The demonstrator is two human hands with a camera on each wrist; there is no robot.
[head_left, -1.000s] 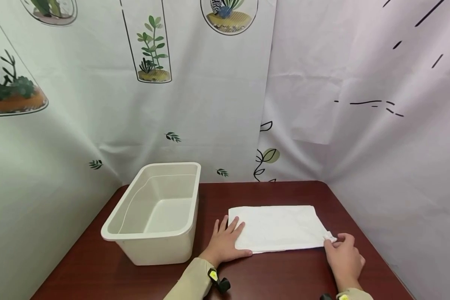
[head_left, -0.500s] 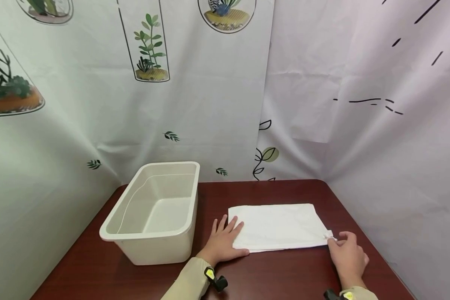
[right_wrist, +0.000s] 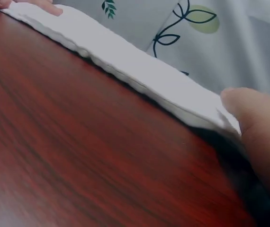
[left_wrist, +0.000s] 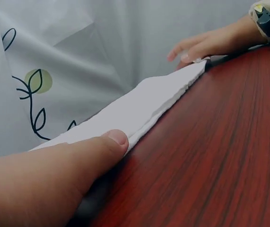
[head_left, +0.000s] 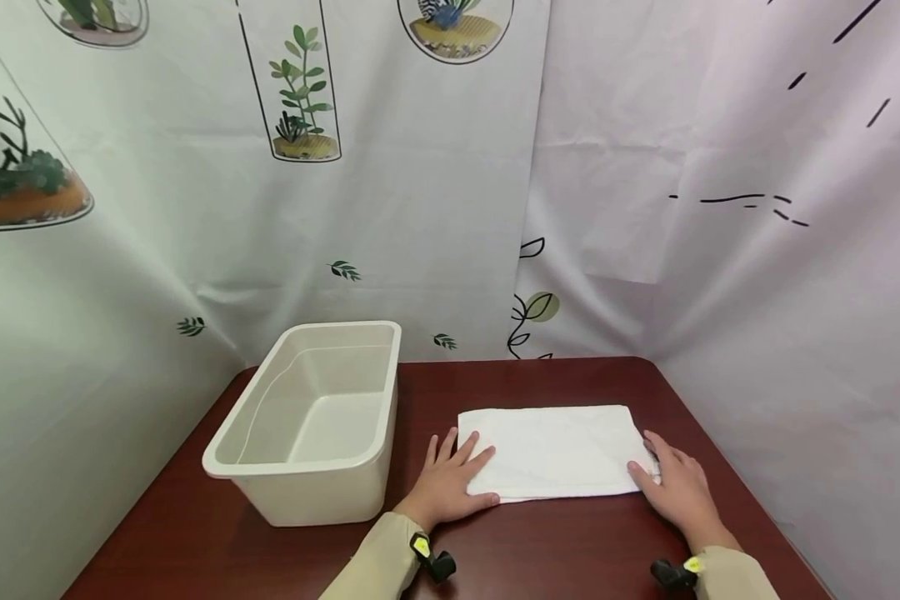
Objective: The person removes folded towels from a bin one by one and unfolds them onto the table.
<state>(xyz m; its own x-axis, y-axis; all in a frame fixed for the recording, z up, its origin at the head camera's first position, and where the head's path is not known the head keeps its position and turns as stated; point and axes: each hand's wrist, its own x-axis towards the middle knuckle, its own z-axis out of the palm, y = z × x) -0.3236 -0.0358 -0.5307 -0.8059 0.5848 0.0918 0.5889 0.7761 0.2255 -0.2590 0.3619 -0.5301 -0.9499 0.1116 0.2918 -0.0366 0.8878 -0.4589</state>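
Folded cloth (head_left: 562,450) touched at 2 ends

It is laid flat on the worktop (head_left: 547,550), right of the tub (head_left: 330,500). Its left end is covered by the left grip (head_left: 446,487), fingers spread apart. Its right end is touched by the right grip (head_left: 677,490), thumb and fingers apart; whether fingertips are tucked beneath cannot be told.

Right hand (head_left: 677,490) released pinch on near right corner of folded white cloth (head_left: 555,450) and shifted slightly left and far. Its fingers straightened along cloth's right edge, thumb reaching over near right corner.
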